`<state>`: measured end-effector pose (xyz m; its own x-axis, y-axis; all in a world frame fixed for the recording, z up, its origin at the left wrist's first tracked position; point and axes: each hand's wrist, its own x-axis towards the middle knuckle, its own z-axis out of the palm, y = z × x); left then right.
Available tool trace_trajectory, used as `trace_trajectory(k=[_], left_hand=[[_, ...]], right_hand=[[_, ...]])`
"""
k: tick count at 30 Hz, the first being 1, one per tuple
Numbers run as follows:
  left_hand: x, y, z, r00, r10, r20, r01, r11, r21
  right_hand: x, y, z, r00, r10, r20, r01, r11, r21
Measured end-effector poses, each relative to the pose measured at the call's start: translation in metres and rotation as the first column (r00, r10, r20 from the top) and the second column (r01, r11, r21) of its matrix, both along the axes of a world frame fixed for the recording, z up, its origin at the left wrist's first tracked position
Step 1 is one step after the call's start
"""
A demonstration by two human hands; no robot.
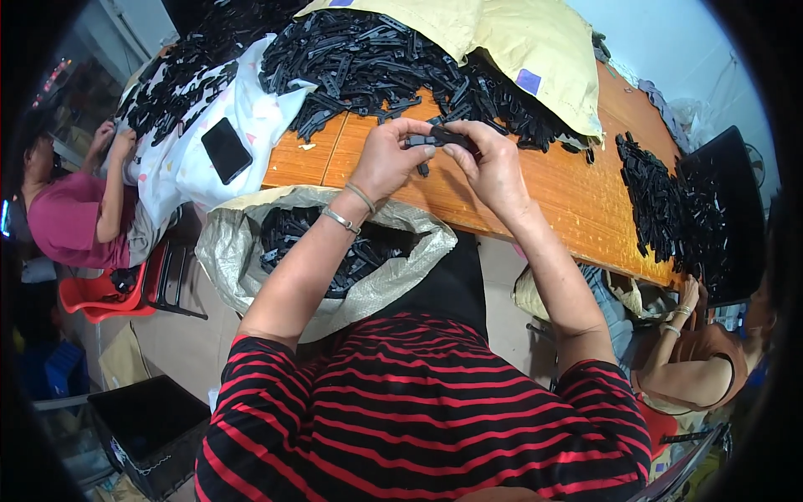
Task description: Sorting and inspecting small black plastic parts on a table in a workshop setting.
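Wood table (535,188) fills the far half of the scene, carrying a big heap of black plastic parts (376,67) at its far left, partly under a yellow sack (519,42). A second, smaller pile of black parts (661,201) lies at the far right. An open woven bag (251,259) with more parts sits near the table's left edge, below the left forearm. A black phone (226,149) rests on white cloth (180,159). Above the table's near edge, left hand (386,159) and right hand (493,163) hold 1 black part (443,138) between them, its long axis running left to right, roughly level; fingers of both hands are clamped on its ends. 2 other people sit at the left and right.
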<state>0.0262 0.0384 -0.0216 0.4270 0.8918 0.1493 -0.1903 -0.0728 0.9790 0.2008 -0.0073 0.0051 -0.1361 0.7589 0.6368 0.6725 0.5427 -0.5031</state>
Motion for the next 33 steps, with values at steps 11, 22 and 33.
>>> trace_trajectory(k=[11,22,33], left_hand=[[0.004,-0.013,-0.005,0.981,0.095,0.169,-0.090,0.995,-0.042],[0.005,-0.015,-0.008,0.985,0.032,0.172,-0.041,0.998,0.045],[0.001,-0.037,0.015,0.981,0.075,0.181,-0.081,0.996,0.024]], right_hand=[[-0.004,-0.008,0.007,0.986,-0.160,0.037,0.164,0.967,-0.196],[-0.013,-0.008,0.009,1.000,-0.023,0.000,0.023,0.997,-0.076],[-0.014,-0.010,0.005,0.996,-0.023,-0.085,0.009,0.988,-0.153]])
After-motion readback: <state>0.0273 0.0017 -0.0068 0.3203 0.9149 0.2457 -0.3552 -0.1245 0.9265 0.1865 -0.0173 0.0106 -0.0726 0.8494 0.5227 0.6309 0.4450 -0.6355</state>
